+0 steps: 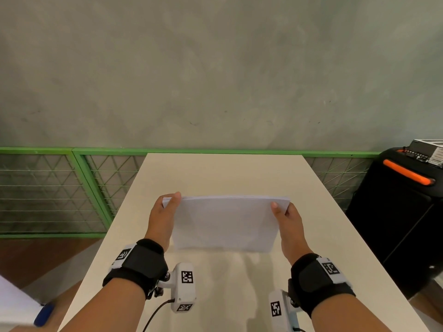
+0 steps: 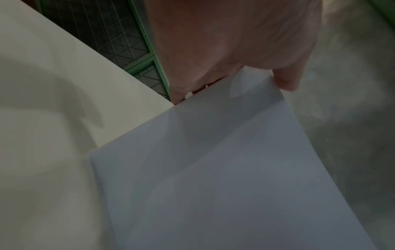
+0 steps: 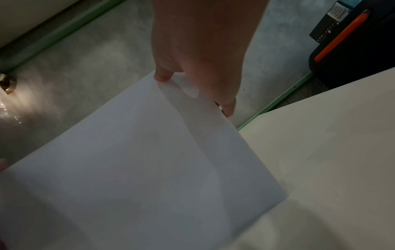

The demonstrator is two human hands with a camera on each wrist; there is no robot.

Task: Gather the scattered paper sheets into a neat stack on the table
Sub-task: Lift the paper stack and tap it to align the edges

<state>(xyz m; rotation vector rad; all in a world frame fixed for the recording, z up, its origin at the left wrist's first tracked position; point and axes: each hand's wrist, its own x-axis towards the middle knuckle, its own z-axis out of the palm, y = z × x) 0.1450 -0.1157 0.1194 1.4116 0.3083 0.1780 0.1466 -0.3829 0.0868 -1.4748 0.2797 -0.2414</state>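
- Left hand (image 1: 165,219): thumb on the near face, fingers behind, pinching the left edge of the paper stack (image 1: 226,224) near its top corner.
- Right hand (image 1: 288,226): same pinch on the right edge, thumb in front.
- Paper stack: between the two hands, stood on its long lower edge, which appears to meet the worktop (image 1: 215,173); top edge tilted away from the hands.
- Handling, as judged: light, thin and limp; sheets slide readily on one another and bow if pinched at one point. Best held at both side edges, loosely enough for the sheets to settle level.
- No loose sheets visible on the worktop beyond the hands.
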